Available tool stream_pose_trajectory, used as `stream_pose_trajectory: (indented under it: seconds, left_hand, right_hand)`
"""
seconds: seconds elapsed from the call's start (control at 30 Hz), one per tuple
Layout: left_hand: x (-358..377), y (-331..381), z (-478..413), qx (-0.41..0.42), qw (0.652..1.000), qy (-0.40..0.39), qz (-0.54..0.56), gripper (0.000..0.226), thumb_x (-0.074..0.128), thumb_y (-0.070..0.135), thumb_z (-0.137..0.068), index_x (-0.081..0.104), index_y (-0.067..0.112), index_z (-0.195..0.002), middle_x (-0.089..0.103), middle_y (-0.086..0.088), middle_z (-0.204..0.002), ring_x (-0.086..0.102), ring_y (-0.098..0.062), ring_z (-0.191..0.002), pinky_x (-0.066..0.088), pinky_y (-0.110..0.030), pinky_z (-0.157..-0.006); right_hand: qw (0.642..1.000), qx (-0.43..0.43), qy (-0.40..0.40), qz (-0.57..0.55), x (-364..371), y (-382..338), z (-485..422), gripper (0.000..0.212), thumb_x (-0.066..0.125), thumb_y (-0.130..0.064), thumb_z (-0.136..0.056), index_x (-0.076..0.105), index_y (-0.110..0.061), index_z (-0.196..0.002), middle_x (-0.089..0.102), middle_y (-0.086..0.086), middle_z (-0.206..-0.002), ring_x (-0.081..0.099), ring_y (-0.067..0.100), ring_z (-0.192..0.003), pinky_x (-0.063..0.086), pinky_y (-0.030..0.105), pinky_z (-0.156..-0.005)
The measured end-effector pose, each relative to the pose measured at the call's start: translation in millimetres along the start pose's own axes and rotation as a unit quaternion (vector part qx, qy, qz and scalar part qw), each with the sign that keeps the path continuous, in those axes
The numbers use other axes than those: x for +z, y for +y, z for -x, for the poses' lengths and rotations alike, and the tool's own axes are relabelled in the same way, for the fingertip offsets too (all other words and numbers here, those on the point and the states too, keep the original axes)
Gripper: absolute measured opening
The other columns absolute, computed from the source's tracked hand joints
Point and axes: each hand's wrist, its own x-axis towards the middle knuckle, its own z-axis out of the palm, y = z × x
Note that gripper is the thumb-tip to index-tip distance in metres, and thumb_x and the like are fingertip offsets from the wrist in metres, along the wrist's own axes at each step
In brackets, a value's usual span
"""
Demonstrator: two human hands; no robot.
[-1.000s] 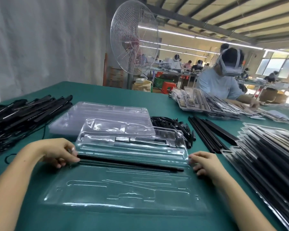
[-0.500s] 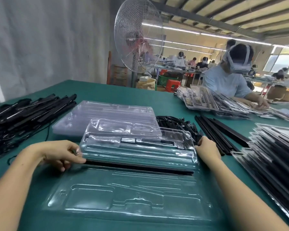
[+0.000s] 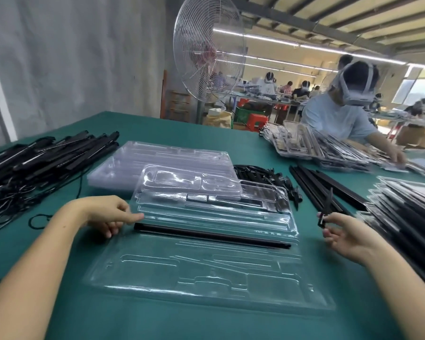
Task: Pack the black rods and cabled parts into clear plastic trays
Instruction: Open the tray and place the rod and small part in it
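Green table (image 3: 206, 133); left hand (image 3: 106, 212) loosely open touching clear tray (image 3: 206, 215), right hand (image 3: 346, 231) pinching black part (image 3: 326, 206)

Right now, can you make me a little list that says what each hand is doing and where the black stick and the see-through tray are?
Left hand: holds nothing; index finger points at the tray's left edge
Right hand: pinches a small black part, right of the tray
Black rod: lies across the middle of the clear tray
Cabled parts: piled far left on the green table
Loose rods: on the table, right of the tray
Packed trays: stacked far right
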Motion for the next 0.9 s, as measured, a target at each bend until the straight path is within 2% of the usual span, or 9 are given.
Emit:
stream_pose_trajectory:
  seconds: [0.07, 0.13, 0.27, 0.37, 0.43, 0.53, 0.6, 0.73, 0.9]
  left_hand:
    - [6, 0, -3, 0.013, 0.999, 0.038, -0.003, 0.044, 0.071, 0.047, -0.074, 0.051, 0.008, -0.072, 0.052, 0.001, -0.050, 0.052, -0.012, -0.043, 0.046, -0.023, -0.043]
    - [17, 0, -5, 0.047, 0.995, 0.090, -0.011, 0.036, 0.070, 0.037, -0.082, 0.054, 0.008, -0.068, 0.056, 0.004, -0.048, 0.051, -0.009, -0.041, 0.045, -0.023, -0.042]
    - [38, -1, -5, 0.092, 0.974, 0.205, -0.007, 0.029, 0.074, 0.032, -0.079, 0.062, 0.011, -0.064, 0.055, 0.004, -0.042, 0.048, -0.009, -0.036, 0.042, -0.023, -0.039]
    - [51, -2, -2, 0.109, 0.946, 0.303, -0.042, 0.023, 0.075, 0.038, -0.077, 0.067, 0.017, -0.072, 0.061, 0.005, -0.051, 0.054, -0.011, -0.045, 0.039, -0.024, -0.046]
    - [60, -1, 0, 0.120, 0.925, 0.360, -0.031, 0.022, 0.075, 0.038, -0.077, 0.066, 0.018, -0.077, 0.060, 0.004, -0.057, 0.054, -0.012, -0.055, 0.034, -0.026, -0.050]
    - [72, 3, 0, 0.151, 0.908, 0.386, 0.056, 0.020, 0.074, 0.029, -0.080, 0.062, 0.018, -0.091, 0.055, 0.002, -0.058, 0.050, -0.011, -0.056, 0.032, -0.026, -0.051]
    - [78, 6, -2, 0.165, 0.902, 0.389, 0.090, 0.020, 0.072, 0.024, -0.082, 0.059, 0.018, -0.096, 0.052, 0.001, -0.058, 0.048, -0.012, -0.055, 0.032, -0.025, -0.052]
    - [80, 6, -1, 0.171, 0.905, 0.381, 0.083, 0.021, 0.071, 0.024, -0.083, 0.057, 0.018, -0.098, 0.052, 0.000, -0.059, 0.048, -0.013, -0.056, 0.032, -0.026, -0.053]
    - [81, 6, -1, 0.166, 0.908, 0.375, 0.085, 0.021, 0.071, 0.024, -0.083, 0.058, 0.017, -0.098, 0.053, -0.002, -0.060, 0.050, -0.015, -0.058, 0.034, -0.027, -0.054]
  right_hand:
    - [0.998, -0.055, 0.001, 0.030, -2, 5, 15, 0.014, 0.049, -0.002, -0.090, 0.059, -0.010, -0.085, 0.050, 0.006, -0.077, 0.044, 0.017, -0.061, 0.039, 0.021, -0.044]
    - [0.987, -0.115, 0.008, 0.110, 1, 10, 29, 0.017, 0.049, 0.006, -0.088, 0.059, -0.007, -0.087, 0.056, 0.009, -0.077, 0.052, 0.020, -0.061, 0.043, 0.023, -0.047]
    - [0.969, -0.169, -0.005, 0.178, 17, 21, 51, 0.029, 0.040, 0.019, -0.084, 0.059, -0.002, -0.078, 0.059, 0.016, -0.074, 0.058, 0.020, -0.057, 0.051, 0.019, -0.046]
    - [0.948, -0.192, -0.036, 0.251, 34, 27, 59, 0.023, 0.046, 0.010, -0.089, 0.063, -0.004, -0.085, 0.062, 0.015, -0.080, 0.060, 0.021, -0.065, 0.054, 0.021, -0.057]
    - [0.891, -0.252, -0.038, 0.377, 43, 31, 62, 0.017, 0.055, -0.001, -0.089, 0.067, -0.014, -0.087, 0.066, 0.006, -0.081, 0.060, 0.015, -0.067, 0.050, 0.019, -0.065]
    - [0.740, -0.337, -0.061, 0.579, 54, 40, 67, 0.015, 0.062, -0.016, -0.088, 0.070, -0.023, -0.099, 0.060, 0.000, -0.090, 0.054, 0.011, -0.075, 0.040, 0.017, -0.067]
    - [0.678, -0.343, -0.094, 0.643, 56, 49, 67, 0.025, 0.061, -0.021, -0.090, 0.068, -0.022, -0.113, 0.052, 0.000, -0.099, 0.049, 0.011, -0.084, 0.036, 0.017, -0.074]
    - [0.667, -0.355, -0.108, 0.646, 47, 52, 67, 0.031, 0.063, -0.029, -0.089, 0.064, -0.025, -0.120, 0.039, -0.012, -0.084, 0.041, 0.006, -0.082, 0.032, 0.014, -0.074]
    - [0.701, -0.353, -0.143, 0.603, 42, 51, 68, 0.031, 0.070, -0.029, -0.083, 0.068, -0.024, -0.113, 0.047, -0.016, -0.084, 0.044, -0.002, -0.073, 0.034, 0.005, -0.068]
